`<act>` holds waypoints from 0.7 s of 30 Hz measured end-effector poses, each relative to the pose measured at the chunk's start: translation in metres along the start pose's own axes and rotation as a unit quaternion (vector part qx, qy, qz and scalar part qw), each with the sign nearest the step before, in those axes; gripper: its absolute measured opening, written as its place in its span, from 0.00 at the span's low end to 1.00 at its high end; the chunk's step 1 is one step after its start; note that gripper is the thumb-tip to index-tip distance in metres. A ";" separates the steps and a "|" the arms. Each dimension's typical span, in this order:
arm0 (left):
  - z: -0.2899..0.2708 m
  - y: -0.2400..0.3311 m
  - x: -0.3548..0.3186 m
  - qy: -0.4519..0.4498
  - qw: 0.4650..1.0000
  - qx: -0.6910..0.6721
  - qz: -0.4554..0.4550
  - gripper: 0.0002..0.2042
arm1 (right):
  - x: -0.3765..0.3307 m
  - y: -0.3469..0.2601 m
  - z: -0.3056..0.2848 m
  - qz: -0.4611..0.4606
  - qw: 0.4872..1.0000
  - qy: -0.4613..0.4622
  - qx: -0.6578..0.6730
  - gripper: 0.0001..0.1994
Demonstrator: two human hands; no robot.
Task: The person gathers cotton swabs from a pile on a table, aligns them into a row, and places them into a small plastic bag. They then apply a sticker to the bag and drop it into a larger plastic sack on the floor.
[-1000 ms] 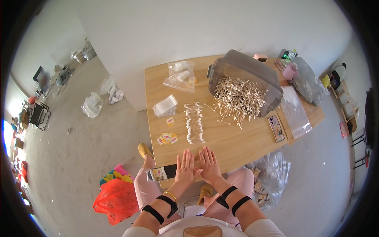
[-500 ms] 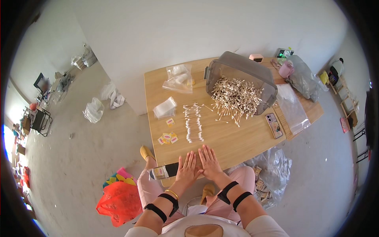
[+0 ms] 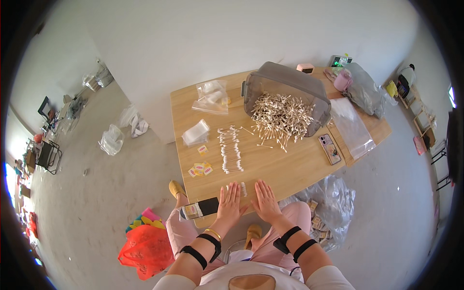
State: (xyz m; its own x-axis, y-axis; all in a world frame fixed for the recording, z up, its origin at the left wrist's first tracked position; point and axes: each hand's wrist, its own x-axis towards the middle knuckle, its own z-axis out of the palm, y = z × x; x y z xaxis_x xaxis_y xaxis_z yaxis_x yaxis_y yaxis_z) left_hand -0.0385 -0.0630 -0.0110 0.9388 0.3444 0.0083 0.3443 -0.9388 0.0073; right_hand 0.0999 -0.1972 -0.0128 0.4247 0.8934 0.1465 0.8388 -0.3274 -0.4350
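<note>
My left hand [image 3: 230,204] lies flat with its fingers stretched out, partly over a small group of cotton swabs [image 3: 242,189] near the table's front edge. To its right, my right hand [image 3: 266,202] rests palm down, fingers extended, holding nothing. Beside my left hand is a black strip [image 3: 209,206] with a clear packet of swabs [image 3: 192,211] on its left end. Farther in, a long column of swabs [image 3: 231,152] lies side by side. A tipped grey plastic bin [image 3: 290,77] spills a large heap of loose swabs [image 3: 282,116].
Small yellow-and-white cards [image 3: 199,169] and clear bags [image 3: 196,132] sit on the table's left side. At right are a phone [image 3: 329,149], a plastic sheet [image 3: 353,128] and a pink cup [image 3: 343,80]. A red bag [image 3: 146,251] stands on the floor.
My right hand has moved right, away from my left hand, uncovering part of the small swab group. My left hand stays in about the same place. The view has shifted slightly.
</note>
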 end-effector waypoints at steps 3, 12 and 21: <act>0.007 -0.001 0.000 0.000 1.000 0.020 -0.001 0.43 | 0.003 -0.004 0.002 0.007 1.000 -0.002 0.012 0.36; 0.009 -0.029 -0.004 0.007 0.992 -0.076 -0.104 0.45 | 0.030 -0.028 0.017 -0.023 0.999 -0.029 -0.018 0.39; 0.015 -0.029 -0.003 -0.016 0.990 -0.105 -0.094 0.45 | 0.037 -0.038 0.039 -0.028 0.993 -0.031 -0.106 0.40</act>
State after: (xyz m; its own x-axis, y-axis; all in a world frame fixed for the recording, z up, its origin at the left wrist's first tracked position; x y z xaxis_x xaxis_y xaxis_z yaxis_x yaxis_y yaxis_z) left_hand -0.0509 -0.0365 -0.0260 0.8597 0.5088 -0.0441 0.5056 -0.8357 0.2145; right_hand 0.0708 -0.1396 -0.0259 0.3589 0.9272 0.1067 0.9163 -0.3283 -0.2293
